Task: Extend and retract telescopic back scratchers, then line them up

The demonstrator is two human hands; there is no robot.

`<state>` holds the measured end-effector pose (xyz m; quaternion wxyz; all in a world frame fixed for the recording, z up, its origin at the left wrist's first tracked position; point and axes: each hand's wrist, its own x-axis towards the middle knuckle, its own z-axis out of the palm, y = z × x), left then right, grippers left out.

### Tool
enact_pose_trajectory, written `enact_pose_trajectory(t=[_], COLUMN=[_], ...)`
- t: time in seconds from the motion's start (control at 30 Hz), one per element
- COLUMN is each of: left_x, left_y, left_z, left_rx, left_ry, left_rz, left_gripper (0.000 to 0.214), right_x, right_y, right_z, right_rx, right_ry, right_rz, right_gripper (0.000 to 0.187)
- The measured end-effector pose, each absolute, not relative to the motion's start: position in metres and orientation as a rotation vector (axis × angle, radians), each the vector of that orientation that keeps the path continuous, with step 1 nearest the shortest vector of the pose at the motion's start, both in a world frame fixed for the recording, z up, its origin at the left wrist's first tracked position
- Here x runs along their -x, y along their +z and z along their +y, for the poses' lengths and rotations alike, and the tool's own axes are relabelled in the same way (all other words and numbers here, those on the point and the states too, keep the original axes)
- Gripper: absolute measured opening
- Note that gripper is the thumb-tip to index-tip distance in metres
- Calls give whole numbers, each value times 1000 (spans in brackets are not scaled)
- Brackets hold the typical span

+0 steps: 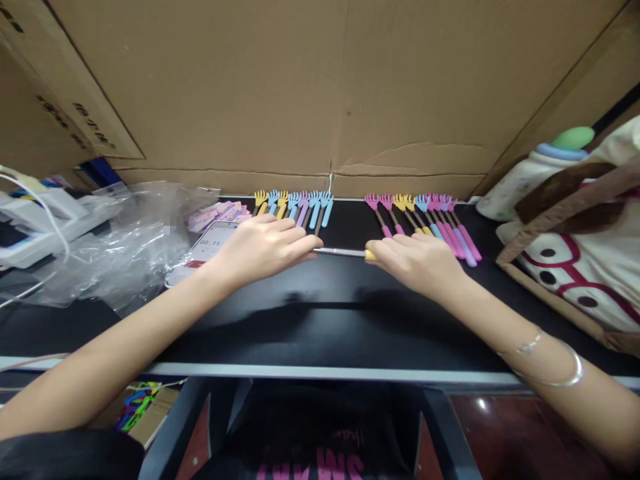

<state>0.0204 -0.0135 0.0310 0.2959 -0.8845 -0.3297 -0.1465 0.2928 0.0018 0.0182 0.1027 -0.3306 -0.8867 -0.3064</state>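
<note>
Over the black desk, my hands grip a back scratcher [343, 253] with a thin metal rod, held level from one hand to the other. My left hand [265, 245] is wrapped round one end, which it hides. At the other end, my right hand [419, 260] closes on a yellow part that shows a little at the fingers. Beyond my left hand lies a row of yellow, blue and purple back scratchers [301, 212]. Another row of pink, yellow, blue and purple back scratchers [453, 235] lies behind my right hand, claw ends toward the cardboard.
A phone [210, 245] showing a timer, pink packets [223, 213] and clear plastic bags [125, 243] lie at left, beside a white power strip [55, 227]. At right stand a bottle [525, 180] and a cloth bag [585, 267]. Cardboard [300, 87] walls the back.
</note>
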Motion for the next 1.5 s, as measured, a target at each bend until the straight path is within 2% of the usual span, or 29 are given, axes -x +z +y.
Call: enact_pose_trajectory(t=[0.13, 0.27, 0.43, 0.53, 0.67, 0.77, 1.03, 1.2, 1.33, 1.5], left_x=[12, 47, 82, 110, 147, 167, 178, 176, 183, 195], left_y=[34, 34, 40, 45, 41, 33, 37, 37, 29, 19], left_z=[-5, 2, 7, 7, 3, -3, -11, -11, -9, -1], left_rx=[2241, 2198, 1968, 1824, 1766, 1740, 1693, 1719, 1752, 1731], left_ry=[-409, -440, -319, -286, -238, -208, -250, -242, -209, -164], left_rz=[-824, -872, -797, -679, -715, -716, -706, -725, -745, -874], left_gripper=[30, 31, 29, 31, 26, 31, 27, 26, 23, 23], right_x=[-322, -360, -413, -455, -499, -505, -492, -498, -488, -479], right_y=[22, 28, 34, 31, 23, 20, 21, 19, 18, 18], right_z=[14, 21, 23, 25, 29, 32, 30, 16, -6, -11], right_rx=[857, 827, 1048, 1154, 1620, 1719, 1577, 1204, 950, 962], right_ry=[-1161, -1242, -1291, -1379, -1256, -1180, -1230, -1428, -1506, -1500], right_rz=[-2510, -2464, -2461, -2419, -2380, -2353, -2303, -2278, -2265, -2258], right_gripper=[36, 37, 37, 28, 25, 25, 28, 30, 25, 24])
